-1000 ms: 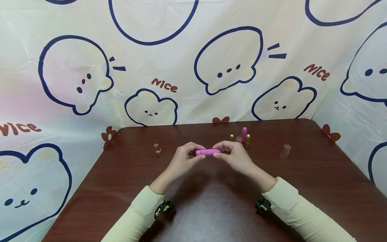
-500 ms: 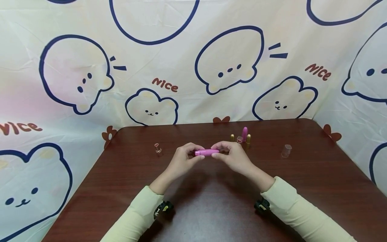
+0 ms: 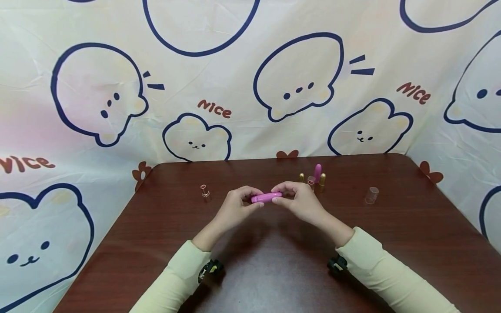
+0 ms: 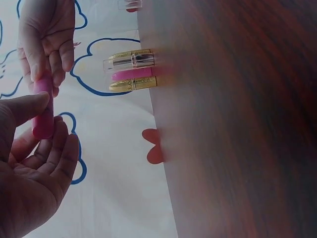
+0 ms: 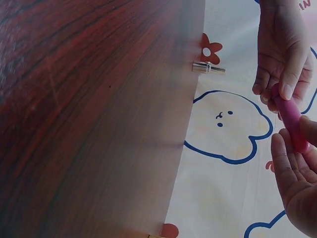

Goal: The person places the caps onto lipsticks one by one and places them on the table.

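Observation:
A pink lipstick (image 3: 266, 198) is held level above the table, spanning the space between both hands. My left hand (image 3: 236, 208) pinches its left end between thumb and fingers, while my right hand (image 3: 304, 203) pinches the right end. Seen from the left wrist, the pink lipstick (image 4: 43, 114) is one smooth tube, the left thumb lying on it near the middle. In the right wrist view, the tube (image 5: 291, 119) slants between the two thumbs, its ends partly covered by fingers.
Beyond my right hand stand two gold lipsticks (image 4: 132, 84), a clear-capped one (image 4: 130, 61) and another pink one (image 3: 318, 172). An uncapped rose-gold lipstick (image 3: 205, 192) stands on the left. A clear cap (image 3: 372, 195) stands to the right on the brown table (image 3: 156, 243).
The seam visible around the middle of the pink lipstick a second ago no longer shows, and the tube looks slightly shorter. My right hand has shifted a little to the left.

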The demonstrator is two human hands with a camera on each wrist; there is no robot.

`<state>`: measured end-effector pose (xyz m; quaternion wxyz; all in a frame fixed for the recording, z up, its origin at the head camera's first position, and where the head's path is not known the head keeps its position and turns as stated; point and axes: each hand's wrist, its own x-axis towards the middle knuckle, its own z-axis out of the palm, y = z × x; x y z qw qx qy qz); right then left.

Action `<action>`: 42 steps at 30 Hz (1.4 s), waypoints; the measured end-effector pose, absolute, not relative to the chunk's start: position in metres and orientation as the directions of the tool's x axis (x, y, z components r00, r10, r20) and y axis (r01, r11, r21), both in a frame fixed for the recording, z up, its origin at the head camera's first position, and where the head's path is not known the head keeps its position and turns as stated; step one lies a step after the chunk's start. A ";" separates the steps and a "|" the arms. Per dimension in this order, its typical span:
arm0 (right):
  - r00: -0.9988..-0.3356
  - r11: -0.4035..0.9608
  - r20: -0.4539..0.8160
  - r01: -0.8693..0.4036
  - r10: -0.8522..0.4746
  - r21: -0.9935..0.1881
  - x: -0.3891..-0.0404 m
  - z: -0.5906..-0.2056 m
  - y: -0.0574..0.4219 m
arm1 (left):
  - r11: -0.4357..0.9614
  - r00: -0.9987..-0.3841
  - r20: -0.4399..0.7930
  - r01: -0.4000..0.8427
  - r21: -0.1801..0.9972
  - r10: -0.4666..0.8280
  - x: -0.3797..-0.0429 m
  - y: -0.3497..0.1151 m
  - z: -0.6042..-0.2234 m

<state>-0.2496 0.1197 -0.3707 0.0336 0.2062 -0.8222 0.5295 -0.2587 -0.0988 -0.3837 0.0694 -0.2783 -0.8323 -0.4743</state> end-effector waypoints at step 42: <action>-0.917 0.775 0.319 -0.378 -0.239 -0.506 -0.315 -0.367 0.127 | 0.711 -0.979 0.074 0.188 0.677 0.188 -0.265 -0.191 -0.401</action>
